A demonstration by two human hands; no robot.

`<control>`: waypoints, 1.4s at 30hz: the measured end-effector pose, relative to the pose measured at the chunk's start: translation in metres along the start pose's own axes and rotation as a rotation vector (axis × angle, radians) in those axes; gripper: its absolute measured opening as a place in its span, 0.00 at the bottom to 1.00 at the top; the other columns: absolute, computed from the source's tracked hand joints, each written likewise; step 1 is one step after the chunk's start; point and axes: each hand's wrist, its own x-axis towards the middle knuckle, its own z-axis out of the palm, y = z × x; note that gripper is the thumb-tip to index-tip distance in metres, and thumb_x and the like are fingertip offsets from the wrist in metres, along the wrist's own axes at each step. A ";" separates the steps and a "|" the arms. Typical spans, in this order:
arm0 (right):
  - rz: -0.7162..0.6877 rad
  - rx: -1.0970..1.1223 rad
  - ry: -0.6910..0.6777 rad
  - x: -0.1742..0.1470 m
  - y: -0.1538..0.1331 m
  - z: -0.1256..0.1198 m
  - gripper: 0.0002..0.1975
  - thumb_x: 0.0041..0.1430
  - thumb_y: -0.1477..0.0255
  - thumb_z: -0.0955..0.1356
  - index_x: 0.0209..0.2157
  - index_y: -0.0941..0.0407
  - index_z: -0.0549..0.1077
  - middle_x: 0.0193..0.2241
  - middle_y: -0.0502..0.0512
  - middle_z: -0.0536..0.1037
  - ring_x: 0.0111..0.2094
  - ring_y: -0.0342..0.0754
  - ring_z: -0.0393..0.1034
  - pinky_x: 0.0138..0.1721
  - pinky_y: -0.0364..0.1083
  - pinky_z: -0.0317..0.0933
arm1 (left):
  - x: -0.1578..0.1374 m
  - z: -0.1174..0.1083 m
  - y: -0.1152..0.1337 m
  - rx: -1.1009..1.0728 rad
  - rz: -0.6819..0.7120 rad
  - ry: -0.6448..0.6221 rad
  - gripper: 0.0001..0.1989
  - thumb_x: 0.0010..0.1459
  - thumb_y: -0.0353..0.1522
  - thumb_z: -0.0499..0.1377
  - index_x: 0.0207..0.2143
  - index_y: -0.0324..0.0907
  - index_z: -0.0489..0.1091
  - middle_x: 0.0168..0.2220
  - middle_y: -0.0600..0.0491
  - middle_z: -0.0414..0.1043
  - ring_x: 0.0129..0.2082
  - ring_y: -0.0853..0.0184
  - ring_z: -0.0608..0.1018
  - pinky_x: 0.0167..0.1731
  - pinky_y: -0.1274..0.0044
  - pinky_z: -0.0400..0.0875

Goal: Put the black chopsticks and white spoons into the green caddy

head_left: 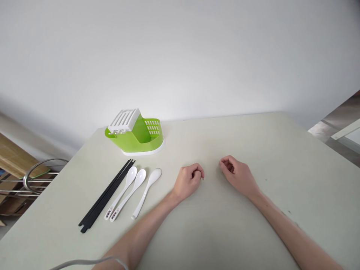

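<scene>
A metal rack (26,182) stands left of the pale table (210,232), a wall (197,56) behind.

Passage is available between the left hand (188,180) and right hand (238,175). Leftward travel along the counter (219,228) meets spoons (138,178), then chopsticks (108,195); the green caddy (129,144) obstructs the left rear.

Three white spoons (140,175) are laid side by side on the tabletop (225,228), with their bowls pointed toward the wall (191,56) and dark marks printed on two of the handle ends. Just left of them, black chopsticks (108,195) are bundled close together at a similar slant. Beyond both, an upright green holder (123,142) is topped with a white slatted piece (126,126).
</scene>
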 end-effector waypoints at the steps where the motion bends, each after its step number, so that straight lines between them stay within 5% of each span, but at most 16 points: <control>1: -0.004 0.001 0.002 0.000 0.000 0.000 0.15 0.69 0.55 0.63 0.37 0.50 0.72 0.30 0.52 0.79 0.29 0.50 0.71 0.32 0.47 0.63 | 0.000 0.000 0.000 0.003 0.001 -0.002 0.10 0.55 0.27 0.49 0.26 0.42 0.68 0.19 0.60 0.59 0.19 0.72 0.58 0.22 0.78 0.53; 12: 0.015 -0.014 0.001 0.000 0.000 0.001 0.14 0.69 0.57 0.63 0.37 0.50 0.72 0.29 0.51 0.79 0.30 0.49 0.71 0.33 0.48 0.62 | 0.000 0.002 -0.005 0.056 0.050 0.027 0.10 0.56 0.24 0.50 0.29 0.42 0.70 0.24 0.58 0.66 0.23 0.72 0.63 0.25 0.78 0.57; 17: 0.009 0.001 0.000 0.000 -0.001 0.001 0.13 0.69 0.57 0.63 0.37 0.50 0.72 0.30 0.51 0.79 0.30 0.50 0.72 0.34 0.48 0.62 | 0.001 0.004 -0.005 0.038 0.167 0.135 0.09 0.55 0.22 0.53 0.35 0.41 0.70 0.42 0.50 0.72 0.33 0.71 0.73 0.30 0.79 0.65; 24: 0.012 0.011 -0.007 0.000 -0.002 0.000 0.15 0.69 0.56 0.63 0.37 0.51 0.72 0.30 0.52 0.79 0.30 0.49 0.71 0.33 0.47 0.62 | 0.001 0.005 -0.010 -0.008 0.189 0.282 0.16 0.57 0.20 0.54 0.46 0.43 0.66 0.62 0.43 0.60 0.46 0.67 0.78 0.33 0.78 0.73; 32: 0.016 0.013 -0.005 0.000 -0.002 -0.001 0.14 0.70 0.57 0.63 0.36 0.50 0.72 0.29 0.51 0.78 0.29 0.48 0.70 0.32 0.47 0.62 | 0.003 0.007 -0.016 -0.072 0.197 0.404 0.36 0.60 0.23 0.55 0.67 0.50 0.49 0.67 0.39 0.52 0.60 0.58 0.73 0.35 0.75 0.76; 37: 0.011 0.015 0.002 0.000 -0.003 -0.001 0.14 0.69 0.56 0.63 0.36 0.51 0.71 0.30 0.51 0.79 0.29 0.48 0.70 0.32 0.47 0.62 | 0.002 0.004 -0.011 -0.039 0.251 0.476 0.35 0.61 0.23 0.55 0.67 0.52 0.50 0.73 0.41 0.42 0.64 0.57 0.68 0.45 0.69 0.78; 42: 0.004 0.017 -0.002 0.000 -0.001 -0.001 0.15 0.70 0.55 0.63 0.36 0.51 0.72 0.29 0.52 0.79 0.29 0.49 0.71 0.32 0.47 0.62 | 0.004 -0.006 -0.007 -0.092 0.306 0.557 0.30 0.61 0.23 0.54 0.63 0.51 0.57 0.74 0.44 0.42 0.65 0.57 0.69 0.48 0.67 0.78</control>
